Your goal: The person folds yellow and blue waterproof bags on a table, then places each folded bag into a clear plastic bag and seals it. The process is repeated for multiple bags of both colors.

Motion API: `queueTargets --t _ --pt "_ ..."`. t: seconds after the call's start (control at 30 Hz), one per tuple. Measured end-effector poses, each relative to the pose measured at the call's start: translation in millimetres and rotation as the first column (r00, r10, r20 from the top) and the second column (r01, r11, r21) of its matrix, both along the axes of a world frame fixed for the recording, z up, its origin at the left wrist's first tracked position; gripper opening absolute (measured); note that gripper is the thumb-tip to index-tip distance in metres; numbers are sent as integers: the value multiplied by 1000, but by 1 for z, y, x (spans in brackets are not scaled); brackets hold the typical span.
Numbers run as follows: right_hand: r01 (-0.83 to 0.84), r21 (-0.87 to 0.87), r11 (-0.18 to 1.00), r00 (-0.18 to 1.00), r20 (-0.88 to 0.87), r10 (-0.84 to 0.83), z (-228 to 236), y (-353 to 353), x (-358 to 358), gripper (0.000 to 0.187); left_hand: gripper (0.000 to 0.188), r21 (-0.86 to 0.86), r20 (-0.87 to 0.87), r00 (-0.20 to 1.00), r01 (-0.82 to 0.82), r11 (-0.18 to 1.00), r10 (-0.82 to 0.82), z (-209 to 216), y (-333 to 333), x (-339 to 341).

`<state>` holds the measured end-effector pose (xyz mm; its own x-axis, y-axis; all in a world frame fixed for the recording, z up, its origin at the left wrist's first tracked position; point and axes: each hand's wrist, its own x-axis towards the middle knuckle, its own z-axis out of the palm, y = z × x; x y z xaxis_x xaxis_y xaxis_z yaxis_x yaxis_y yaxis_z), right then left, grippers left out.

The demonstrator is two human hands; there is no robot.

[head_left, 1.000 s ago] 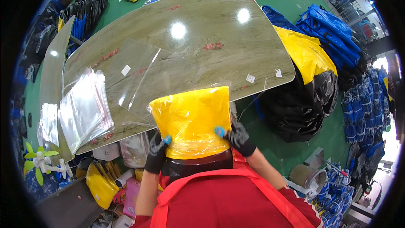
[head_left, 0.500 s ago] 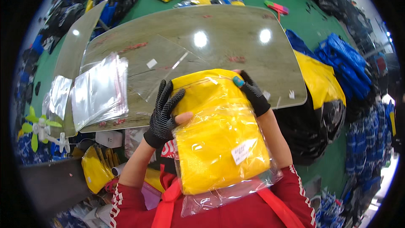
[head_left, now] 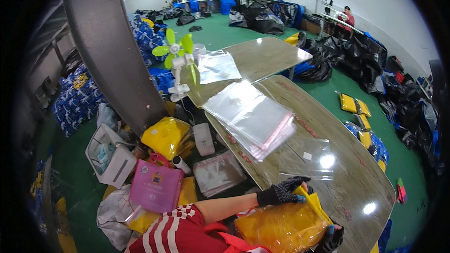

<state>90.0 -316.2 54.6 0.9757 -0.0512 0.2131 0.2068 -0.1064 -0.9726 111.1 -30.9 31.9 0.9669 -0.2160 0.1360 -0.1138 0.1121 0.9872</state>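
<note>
Your left hand (head_left: 280, 192), in a black knit glove, grips the far upper corner of the yellow packet (head_left: 281, 227), its fingers closed around the edge. Your right hand (head_left: 332, 238) sits at the packet's right end, low in the frame; its fingers seem curled on the packet, though most of that glove is cut off by the rim. The packet (a yellow fold inside clear plastic film) rests at the near edge of the table (head_left: 337, 159), tight against your body.

You look to be mid-way through bagging or closing this packet, both hands steadying it. The next move probably calls for keeping the film taut with the left hand while the right squares up the open end, so nothing creases.

Just beyond your left hand, a stack of clear bags (head_left: 251, 117) lies on the table. A small green fan (head_left: 177, 61) stands at the far left, and a pink bag (head_left: 155, 189) sits on the floor to your left.
</note>
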Motion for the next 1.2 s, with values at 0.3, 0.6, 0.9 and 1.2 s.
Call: queueTargets --t 0.3,0.6,0.9,1.2 --pt "29 4 1000 992 125 -29 24 20 -31 19 25 -102 -6 983 -184 978 185 21 1 -10" --pt "-208 -148 967 976 29 215 42 2 -20 44 27 27 275 958 82 996 -86 45 1 -27" --pt "-291 -718 633 953 -159 259 58 5 -20 62 93 -181 -332 905 216 959 -266 18 -23 -61" --pt "-351 -653 671 927 -140 349 35 -9 -6 50 51 -171 125 990 -49 984 71 37 -63 -57"
